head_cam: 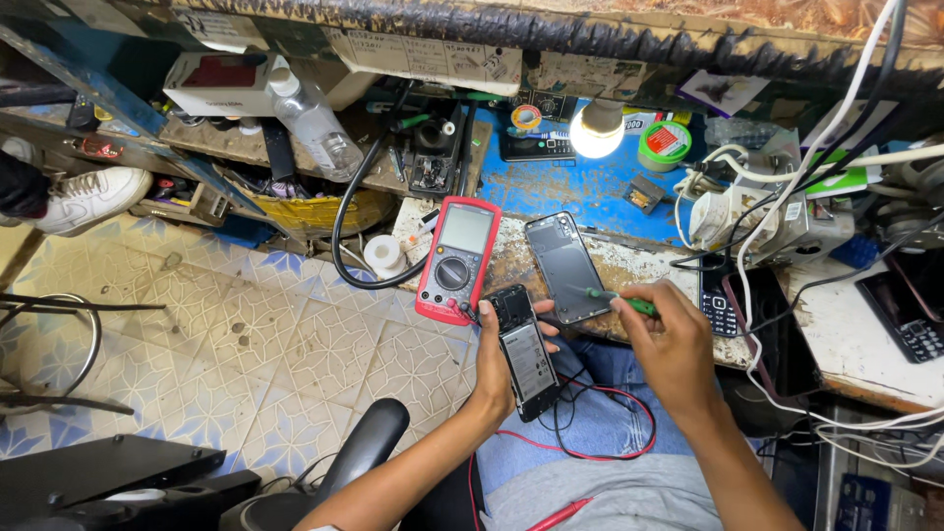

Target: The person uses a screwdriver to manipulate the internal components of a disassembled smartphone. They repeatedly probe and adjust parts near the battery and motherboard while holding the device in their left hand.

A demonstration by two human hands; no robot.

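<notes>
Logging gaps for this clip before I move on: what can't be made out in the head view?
- Opened phone: board detail too small; left hand covers its left edge.
- Screwdriver: the tip is too fine to tell whether it touches the back cover; right hand hides the handle end.
- Multimeter: display reading is too small.
- Red pen-like thing: cut off by the bottom edge.

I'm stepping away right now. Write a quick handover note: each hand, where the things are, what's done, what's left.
Left hand holds the opened phone over the lap.
Right hand holds a green-handled screwdriver, tip toward the phone.
The phone's back cover lies on the bench beside the red multimeter.
Done: cover off.
Left: work inside the phone; the red probe lies unused on the lap.
</notes>
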